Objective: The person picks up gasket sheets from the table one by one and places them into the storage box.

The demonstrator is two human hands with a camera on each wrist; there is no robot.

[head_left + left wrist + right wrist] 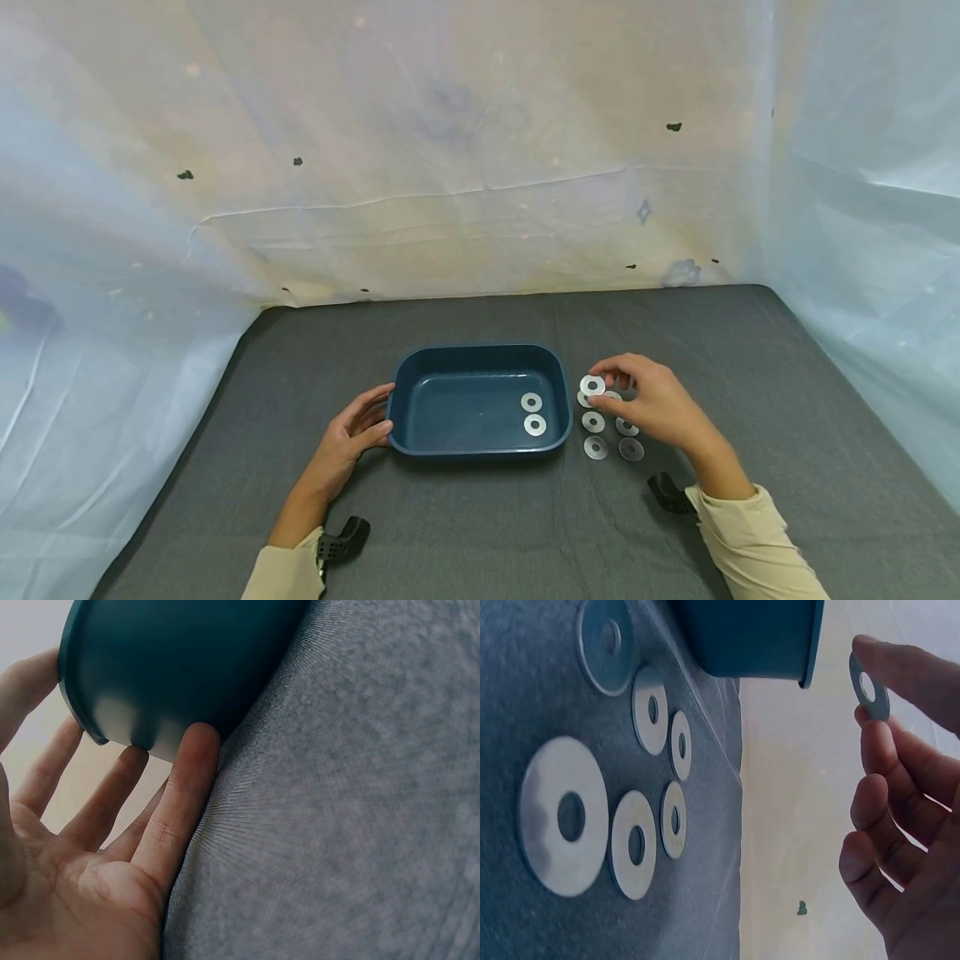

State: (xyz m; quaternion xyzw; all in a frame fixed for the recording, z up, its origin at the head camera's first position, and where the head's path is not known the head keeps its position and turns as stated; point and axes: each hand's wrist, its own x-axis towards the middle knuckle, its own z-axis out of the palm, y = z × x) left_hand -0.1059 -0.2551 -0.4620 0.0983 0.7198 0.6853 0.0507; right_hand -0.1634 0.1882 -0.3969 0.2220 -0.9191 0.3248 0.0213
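A dark blue rectangular tray stands on the cloth, with two metal washers lying inside at its right end. My left hand touches the tray's left end wall, its fingers fairly straight; in the left wrist view, fingertips meet the outer wall. Just right of the tray, my right hand pinches one flat washer between thumb and fingers. The right wrist view shows this washer raised off the cloth. Below it lie several more washers in two rows, some partly hidden by the hand in the head view.
Grey cloth covers the table. Pale patterned sheeting hangs behind it and along both sides. Black wrist straps show at the cuffs of both light sleeves.
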